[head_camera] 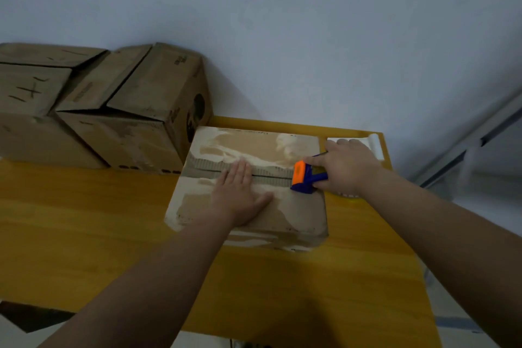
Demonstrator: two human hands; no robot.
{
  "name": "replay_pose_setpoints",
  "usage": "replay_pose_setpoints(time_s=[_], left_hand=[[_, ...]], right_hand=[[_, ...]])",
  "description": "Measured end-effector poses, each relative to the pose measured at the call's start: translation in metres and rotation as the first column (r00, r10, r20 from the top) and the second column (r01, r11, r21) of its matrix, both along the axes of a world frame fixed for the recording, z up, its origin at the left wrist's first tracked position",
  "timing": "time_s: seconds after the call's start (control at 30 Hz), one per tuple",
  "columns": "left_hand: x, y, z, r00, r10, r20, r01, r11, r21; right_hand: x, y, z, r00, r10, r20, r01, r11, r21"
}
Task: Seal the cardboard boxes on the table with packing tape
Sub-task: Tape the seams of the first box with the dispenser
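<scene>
Both forearms (169,263) cross the desk (84,234) to the box (254,147) at its far right. The left hand (240,195) lies flat, fingers (240,172) together, over the seam (271,177). The right hand (347,167) grips the tape dispenser (303,175) at the seam's end. A skewed pull could lay tape off the seam.

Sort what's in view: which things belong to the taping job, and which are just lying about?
In use: flat box under the left hand; tape dispenser in the right hand; stacked boxes, likely next.
Lying about: white object beyond the right hand; unclear what it is.
</scene>
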State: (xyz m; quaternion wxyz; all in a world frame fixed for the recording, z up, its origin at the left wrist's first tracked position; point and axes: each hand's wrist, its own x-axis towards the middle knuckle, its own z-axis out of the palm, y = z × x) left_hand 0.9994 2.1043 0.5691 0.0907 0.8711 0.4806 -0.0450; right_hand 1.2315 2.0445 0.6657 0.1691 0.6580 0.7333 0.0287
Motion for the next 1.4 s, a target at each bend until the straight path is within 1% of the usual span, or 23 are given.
replay_pose_setpoints(time_s=[0.1, 0.2, 0.33, 0.47, 0.57, 0.63, 0.7, 0.77, 0.9, 0.97, 1.03, 1.17, 1.2, 1.3, 1.33, 1.4], left_hand=[[0.042, -0.021, -0.001, 0.996, -0.083, -0.017, 0.082, 0.996, -0.042], [0.042, -0.018, 0.002, 0.99, -0.134, -0.04, 0.131, 0.99, -0.05], [-0.001, -0.006, 0.007, 0.997, -0.07, -0.031, 0.068, 0.997, -0.042], [-0.027, -0.012, 0.009, 0.998, -0.021, -0.061, 0.019, 0.999, -0.038], [-0.019, -0.015, 0.012, 0.997, 0.009, -0.078, -0.01, 1.0, -0.014], [-0.002, -0.019, 0.013, 0.997, -0.028, -0.074, 0.028, 1.0, -0.001], [0.011, -0.022, 0.013, 0.997, -0.057, -0.056, 0.055, 0.998, -0.036], [0.012, -0.021, 0.011, 0.998, -0.046, -0.045, 0.043, 0.997, -0.071], [0.008, -0.019, 0.01, 0.998, -0.053, -0.043, 0.05, 0.997, -0.058], [0.008, -0.019, 0.009, 0.997, -0.065, -0.038, 0.062, 0.996, -0.059], [0.01, -0.02, 0.009, 0.997, -0.059, -0.052, 0.056, 0.996, -0.065], [0.029, -0.027, 0.009, 0.997, 0.031, -0.066, -0.034, 0.998, -0.048], [0.04, -0.032, 0.009, 0.999, 0.012, -0.051, -0.015, 0.999, -0.044], [0.076, -0.054, 0.008, 0.986, -0.166, -0.026, 0.164, 0.985, -0.061], [0.079, -0.056, 0.009, 0.981, -0.193, -0.018, 0.191, 0.979, -0.074], [0.065, -0.049, 0.012, 0.984, -0.181, 0.004, 0.18, 0.981, -0.068]], right_hand=[[0.002, -0.003, -0.005, 1.0, -0.014, -0.013, 0.014, 1.0, 0.027], [0.004, -0.006, -0.009, 0.998, -0.03, -0.053, 0.031, 0.999, 0.032], [-0.001, -0.007, -0.007, 0.994, -0.025, -0.111, 0.03, 0.999, 0.041], [-0.025, -0.001, -0.009, 0.99, 0.047, -0.131, -0.041, 0.998, 0.05], [-0.029, 0.005, -0.005, 0.989, 0.071, -0.127, -0.066, 0.997, 0.042], [-0.027, 0.008, -0.003, 0.989, 0.085, -0.119, -0.082, 0.996, 0.029], [-0.027, 0.009, -0.001, 0.989, 0.114, -0.092, -0.112, 0.993, 0.021], [-0.024, 0.011, 0.004, 0.985, 0.148, -0.084, -0.148, 0.989, 0.01], [0.01, 0.006, 0.021, 0.984, 0.105, -0.14, -0.11, 0.993, -0.029], [0.034, -0.005, 0.023, 0.993, 0.082, -0.087, -0.087, 0.995, -0.051], [0.044, -0.016, 0.018, 0.996, 0.075, -0.04, -0.076, 0.997, -0.033], [0.033, -0.015, 0.0, 0.994, 0.108, 0.011, -0.107, 0.994, -0.021], [0.032, -0.012, 0.0, 0.995, 0.1, 0.003, -0.1, 0.995, -0.028], [0.034, -0.009, 0.0, 0.996, 0.092, 0.001, -0.092, 0.995, -0.037], [0.035, -0.009, -0.001, 0.996, 0.091, 0.003, -0.091, 0.995, -0.04], [0.036, -0.01, -0.004, 0.996, 0.094, -0.012, -0.094, 0.995, -0.032]])
